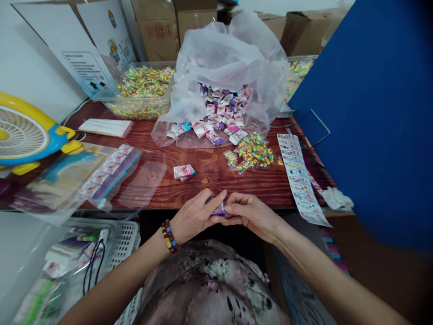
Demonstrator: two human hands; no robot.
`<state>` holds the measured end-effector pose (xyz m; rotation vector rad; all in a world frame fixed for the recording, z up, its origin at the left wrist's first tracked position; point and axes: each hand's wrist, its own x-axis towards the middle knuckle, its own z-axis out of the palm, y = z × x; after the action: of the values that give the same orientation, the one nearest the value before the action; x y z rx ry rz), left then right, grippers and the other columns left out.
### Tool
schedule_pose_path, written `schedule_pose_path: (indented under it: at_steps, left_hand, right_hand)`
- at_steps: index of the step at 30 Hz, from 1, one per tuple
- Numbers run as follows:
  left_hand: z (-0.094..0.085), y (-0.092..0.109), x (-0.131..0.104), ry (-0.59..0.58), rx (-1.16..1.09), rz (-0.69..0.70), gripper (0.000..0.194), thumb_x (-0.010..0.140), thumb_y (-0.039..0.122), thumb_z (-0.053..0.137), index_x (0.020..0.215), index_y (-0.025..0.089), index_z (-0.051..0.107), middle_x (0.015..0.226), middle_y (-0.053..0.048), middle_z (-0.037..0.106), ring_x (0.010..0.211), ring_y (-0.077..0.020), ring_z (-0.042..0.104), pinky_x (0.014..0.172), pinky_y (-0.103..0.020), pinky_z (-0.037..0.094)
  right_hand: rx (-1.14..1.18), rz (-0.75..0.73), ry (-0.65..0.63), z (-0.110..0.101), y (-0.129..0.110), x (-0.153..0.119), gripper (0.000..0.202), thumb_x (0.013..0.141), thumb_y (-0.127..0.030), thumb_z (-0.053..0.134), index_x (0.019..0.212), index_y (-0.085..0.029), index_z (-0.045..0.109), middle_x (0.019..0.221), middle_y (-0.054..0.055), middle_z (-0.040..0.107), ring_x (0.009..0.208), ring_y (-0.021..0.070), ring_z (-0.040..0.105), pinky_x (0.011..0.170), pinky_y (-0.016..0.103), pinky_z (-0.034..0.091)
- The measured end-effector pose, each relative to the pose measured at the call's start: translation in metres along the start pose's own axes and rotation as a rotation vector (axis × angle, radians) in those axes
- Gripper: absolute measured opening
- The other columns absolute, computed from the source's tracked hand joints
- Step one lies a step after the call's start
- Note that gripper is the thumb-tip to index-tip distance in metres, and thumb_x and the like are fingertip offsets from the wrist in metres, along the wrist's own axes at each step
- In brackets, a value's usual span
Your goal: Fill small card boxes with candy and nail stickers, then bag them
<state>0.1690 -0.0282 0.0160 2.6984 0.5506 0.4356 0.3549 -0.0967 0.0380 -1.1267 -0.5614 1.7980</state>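
A small purple cardboard box is held just in front of the table's near edge. My left hand is closed around it, fingers along its top and thumb side below. With its fingers pinched together, my right hand grips the box's right end; that end is mostly hidden by the fingertips. Beyond them lie two or so small boxes, stacked. Farther back, many small printed boxes spill from a large clear plastic bag. To the right of these sits a pile of small clear packets with yellow and multicoloured bits.
Left on the table are a yellow-blue fan, a zip bag with a row of boxes and a white packet. A plastic tub of packets stands behind. A sticker strip and blue panel are at right.
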Motion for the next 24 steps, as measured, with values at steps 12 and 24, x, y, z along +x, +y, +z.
schedule_pose_path:
  at_steps: [12, 24]
  left_hand:
    - [-0.002, -0.005, 0.001, -0.019, 0.065, 0.010, 0.062, 0.095, 0.050, 0.032, 0.149, 0.022, 0.018, 0.106, -0.010, 0.050, 0.090, -0.0213, 0.057, 0.075, -0.035, 0.056]
    - [-0.002, -0.005, 0.002, 0.022, -0.002, 0.029, 0.061, 0.096, 0.050, 0.030, 0.149, 0.019, 0.021, 0.103, -0.010, 0.051, 0.089, -0.0207, 0.058, 0.075, -0.034, 0.055]
  right_hand:
    - [0.017, 0.050, -0.076, -0.004, -0.002, 0.011, 0.022, 0.068, -0.026, 0.080, 0.071, -0.014, 0.062, 0.071, -0.002, 0.068, 0.068, 0.0115, 0.069, 0.072, 0.028, 0.058]
    - [0.074, 0.065, -0.087, -0.003, -0.001, 0.017, 0.021, 0.069, -0.025, 0.078, 0.078, -0.014, 0.062, 0.070, 0.000, 0.070, 0.061, 0.0125, 0.070, 0.067, 0.028, 0.059]
